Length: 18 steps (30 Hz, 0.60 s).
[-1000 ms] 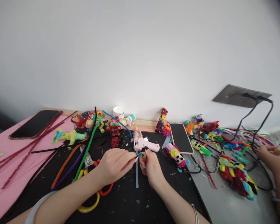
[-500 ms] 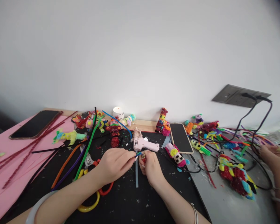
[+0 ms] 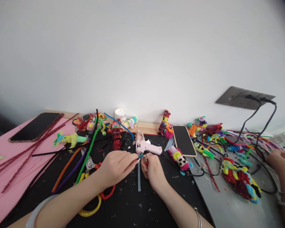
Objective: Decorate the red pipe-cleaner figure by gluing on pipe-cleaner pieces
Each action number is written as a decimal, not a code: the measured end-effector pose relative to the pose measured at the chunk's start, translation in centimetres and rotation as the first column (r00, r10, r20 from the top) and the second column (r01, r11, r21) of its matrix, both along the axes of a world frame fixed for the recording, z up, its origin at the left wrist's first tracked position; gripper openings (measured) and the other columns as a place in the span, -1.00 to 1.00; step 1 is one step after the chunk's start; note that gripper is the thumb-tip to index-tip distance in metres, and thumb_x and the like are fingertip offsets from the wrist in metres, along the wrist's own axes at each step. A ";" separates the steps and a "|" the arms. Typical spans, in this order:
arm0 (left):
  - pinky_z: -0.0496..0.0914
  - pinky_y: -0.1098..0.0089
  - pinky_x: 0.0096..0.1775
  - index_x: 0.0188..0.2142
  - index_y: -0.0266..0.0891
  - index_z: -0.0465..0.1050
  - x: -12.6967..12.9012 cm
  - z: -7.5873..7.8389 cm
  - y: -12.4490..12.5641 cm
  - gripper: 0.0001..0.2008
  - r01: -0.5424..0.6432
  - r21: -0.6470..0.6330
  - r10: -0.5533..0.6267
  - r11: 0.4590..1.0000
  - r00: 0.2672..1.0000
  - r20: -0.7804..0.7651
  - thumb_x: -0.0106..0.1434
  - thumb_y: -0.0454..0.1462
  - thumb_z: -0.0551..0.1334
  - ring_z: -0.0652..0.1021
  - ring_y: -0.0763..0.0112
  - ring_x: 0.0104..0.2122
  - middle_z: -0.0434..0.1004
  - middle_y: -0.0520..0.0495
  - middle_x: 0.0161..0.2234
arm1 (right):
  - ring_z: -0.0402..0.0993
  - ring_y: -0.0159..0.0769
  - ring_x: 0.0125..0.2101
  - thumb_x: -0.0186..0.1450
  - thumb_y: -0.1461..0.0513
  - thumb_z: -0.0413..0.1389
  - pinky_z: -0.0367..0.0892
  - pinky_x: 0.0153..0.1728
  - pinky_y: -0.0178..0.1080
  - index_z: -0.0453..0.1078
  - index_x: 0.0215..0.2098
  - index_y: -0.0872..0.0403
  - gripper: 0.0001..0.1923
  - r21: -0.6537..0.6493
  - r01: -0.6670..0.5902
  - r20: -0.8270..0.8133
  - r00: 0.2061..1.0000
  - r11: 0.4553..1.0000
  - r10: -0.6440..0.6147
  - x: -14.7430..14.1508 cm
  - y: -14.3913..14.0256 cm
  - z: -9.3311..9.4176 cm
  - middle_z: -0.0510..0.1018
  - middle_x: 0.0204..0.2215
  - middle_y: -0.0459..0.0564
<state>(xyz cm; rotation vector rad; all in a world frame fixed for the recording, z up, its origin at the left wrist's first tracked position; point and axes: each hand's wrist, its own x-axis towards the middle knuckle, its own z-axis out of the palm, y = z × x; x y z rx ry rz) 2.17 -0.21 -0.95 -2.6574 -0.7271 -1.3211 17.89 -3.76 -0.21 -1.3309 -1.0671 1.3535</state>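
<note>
A pale wall (image 3: 133,63) rose behind a black work surface (image 3: 166,202) flecked with scraps. Scissors (image 3: 89,164) lay partly hidden under the left arm (image 3: 71,198). The left hand (image 3: 116,169) pinched thumb against fingertips; the right hand (image 3: 155,171) was curled closed. Just beyond them lay a pink glue gun (image 3: 146,146), its glue stick (image 3: 139,179) running back between. The left pinch held a small blue piece (image 3: 140,156), just beside the red-and-gold piece (image 3: 145,160) gripped in the right; whether the two touched could not be told.

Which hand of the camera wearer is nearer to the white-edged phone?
Right: the right hand is left of the phone and lower in the picture; the left hand is farther left.
</note>
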 end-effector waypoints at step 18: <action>0.35 0.49 -0.47 -0.28 -0.22 0.40 0.2 0.6 -0.3 -0.94 0.043 -0.234 -0.010 0.971 0.990 0.141 0.26 -0.37 0.17 0.45 0.53 -0.61 0.49 0.07 -0.55 | -0.25 -0.50 -0.76 0.34 0.02 -0.29 -0.28 -0.72 -0.35 0.00 -0.74 0.01 -0.47 -0.107 0.040 -0.110 0.993 0.993 -0.051 0.1 0.2 -0.4 -0.05 -0.82 -0.25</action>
